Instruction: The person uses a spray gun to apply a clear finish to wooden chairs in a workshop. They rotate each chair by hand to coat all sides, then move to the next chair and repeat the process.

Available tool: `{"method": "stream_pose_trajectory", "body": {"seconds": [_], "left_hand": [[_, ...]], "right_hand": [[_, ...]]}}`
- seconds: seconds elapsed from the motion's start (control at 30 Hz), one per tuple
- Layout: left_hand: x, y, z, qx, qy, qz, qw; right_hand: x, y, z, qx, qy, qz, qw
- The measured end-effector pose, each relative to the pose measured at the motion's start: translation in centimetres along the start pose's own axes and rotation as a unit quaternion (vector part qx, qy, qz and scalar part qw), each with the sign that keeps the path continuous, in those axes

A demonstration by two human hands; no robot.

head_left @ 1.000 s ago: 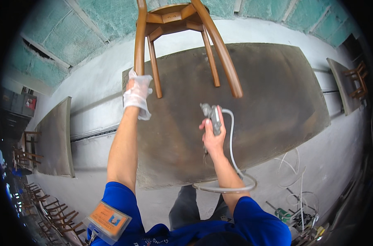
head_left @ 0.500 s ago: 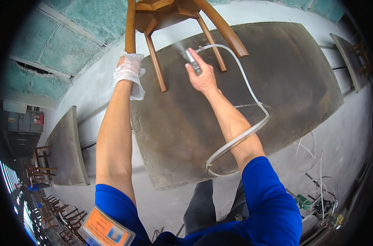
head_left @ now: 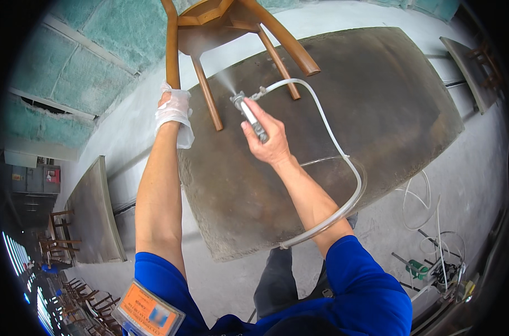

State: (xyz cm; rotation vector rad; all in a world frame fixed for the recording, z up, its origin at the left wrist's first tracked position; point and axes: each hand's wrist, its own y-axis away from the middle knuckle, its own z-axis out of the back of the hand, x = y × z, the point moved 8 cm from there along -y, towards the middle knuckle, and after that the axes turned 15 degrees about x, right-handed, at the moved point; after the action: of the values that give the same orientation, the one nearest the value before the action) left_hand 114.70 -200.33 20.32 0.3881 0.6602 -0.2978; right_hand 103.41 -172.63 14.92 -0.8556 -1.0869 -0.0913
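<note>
One chair (head_left: pixel 212 38), brown wood, tilted, seat underside facing me; located above the far left part of the board (head_left: pixel 372 129), legs reaching over its surface. Whether any foot touches the board, I cannot tell.

One left hand (head_left: pixel 174 106), in a thin white glove (head_left: pixel 180 115): clamped around the chair's leftmost leg (head_left: pixel 172 56), beside the board's far left corner.

One right hand (head_left: pixel 274 139), bare: wrapped around a spray gun (head_left: pixel 252 119) over the middle of the board. Gun metallic grey, apart from the chair, nozzle pointing toward the seat.

One pale mist (head_left: pixel 226 80), streaming from the nozzle toward the seat underside, between the chair's two thinner legs.

One hose (head_left: pixel 330 120), whitish, joined to the gun; I trace it in an arc past a leg tip, then back across the right forearm (head_left: pixel 307 196) to the board's near edge.

One badge (head_left: pixel 148 309), orange, against the left blue sleeve (head_left: pixel 162 283).

Two further boards: one (head_left: pixel 95 215) off the main board's left edge, with brown chairs (head_left: pixel 61 238) behind it; one (head_left: pixel 466 75) off the right edge, another chair (head_left: pixel 488 63) beside it.

One tangle of tubing (head_left: pixel 428 210) on the pale floor (head_left: pixel 372 241), beyond the near right edge; a green item (head_left: pixel 416 270) lies near it, kind unclear to me.

One teal covering (head_left: pixel 97 50), beyond the far left corner.
</note>
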Motion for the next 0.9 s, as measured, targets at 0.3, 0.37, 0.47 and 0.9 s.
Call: {"method": "stream_pose_trajectory", "body": {"seconds": [0.3, 0.37, 0.47, 0.9], "left_hand": [[0.8, -1.1, 0.0, 0.023, -0.040, 0.016, 0.999], [1.1, -1.1, -0.3, 0.035, -0.041, 0.017, 0.998], [1.7, -1.5, -0.2, 0.012, -0.078, 0.001, 0.997], [4.6, 2.2, -1.4, -0.047, -0.067, 0.009, 0.997]], "right_hand": [[6.8, -0.8, 1.5, -0.050, -0.009, -0.001, 0.999], [9.0, -1.4, 1.5, -0.029, 0.009, 0.018, 0.999], [11.7, -2.9, 3.8, -0.121, 0.056, 0.032, 0.991], [12.8, -3.9, 13.7, -0.104, -0.086, -0.095, 0.986]]}}
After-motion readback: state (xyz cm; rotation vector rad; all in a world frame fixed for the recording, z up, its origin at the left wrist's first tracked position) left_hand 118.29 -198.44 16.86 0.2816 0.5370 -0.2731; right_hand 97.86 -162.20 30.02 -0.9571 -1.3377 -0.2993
